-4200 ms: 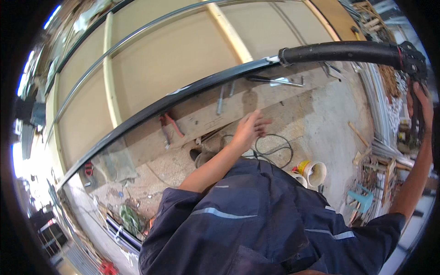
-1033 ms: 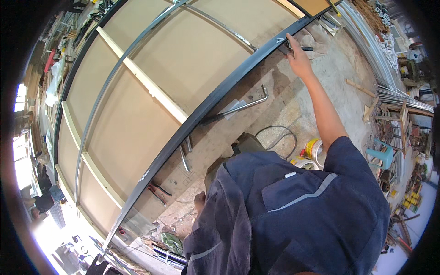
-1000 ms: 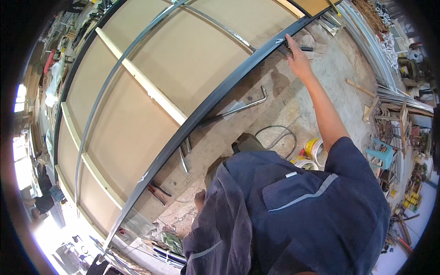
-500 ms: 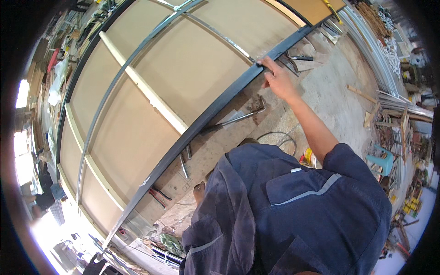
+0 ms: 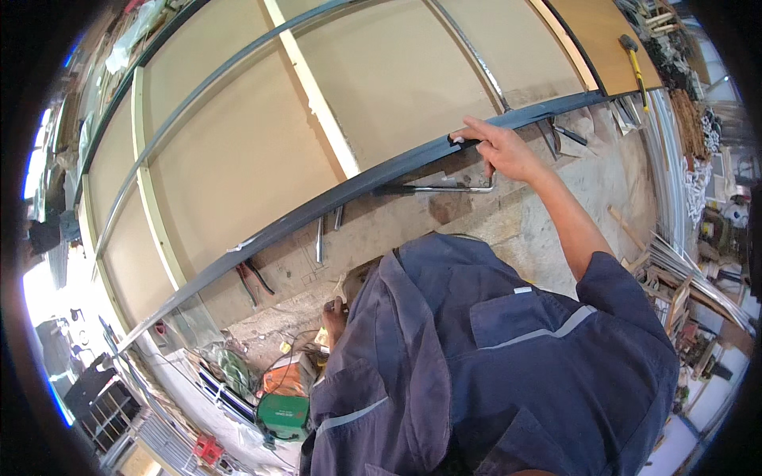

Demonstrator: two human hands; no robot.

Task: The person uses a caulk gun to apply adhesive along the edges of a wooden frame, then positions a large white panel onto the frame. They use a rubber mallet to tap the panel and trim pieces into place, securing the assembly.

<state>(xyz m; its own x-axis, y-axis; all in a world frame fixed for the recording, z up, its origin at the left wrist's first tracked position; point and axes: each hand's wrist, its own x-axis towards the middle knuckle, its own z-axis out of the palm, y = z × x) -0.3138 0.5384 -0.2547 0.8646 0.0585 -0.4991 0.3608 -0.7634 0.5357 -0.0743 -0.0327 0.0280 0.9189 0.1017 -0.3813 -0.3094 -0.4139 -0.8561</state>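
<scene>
My right hand (image 5: pixel 508 152) is at the dark metal rail (image 5: pixel 381 173) along the near edge of a large framed panel (image 5: pixel 405 87). Its index finger stretches over the rail, while other fingers bend at the edge. A small dark thing with a white spot shows at these fingertips, too small to name. Just below the hand lies a metal bar with a bent end (image 5: pixel 452 189). Low beside my jacket, my left hand (image 5: pixel 334 317) shows only in part; its fingers are mostly hidden. Pliers with red handles (image 5: pixel 255 282) lie on the floor near the rail.
Pale wooden slats (image 5: pixel 317 91) and a curved metal strip (image 5: pixel 198 89) cross the panel. A yellow-handled hammer (image 5: pixel 633 63) lies at its far right corner. Long metal profiles (image 5: pixel 671 174) stand right. A green box (image 5: pixel 283 416) sits at lower left, by an orange bag (image 5: pixel 287 377).
My right hand has slid left along the rail, away from the end of a metal cross rod, the small dark thing moving with it. The view has turned, and more of my left hand shows.
</scene>
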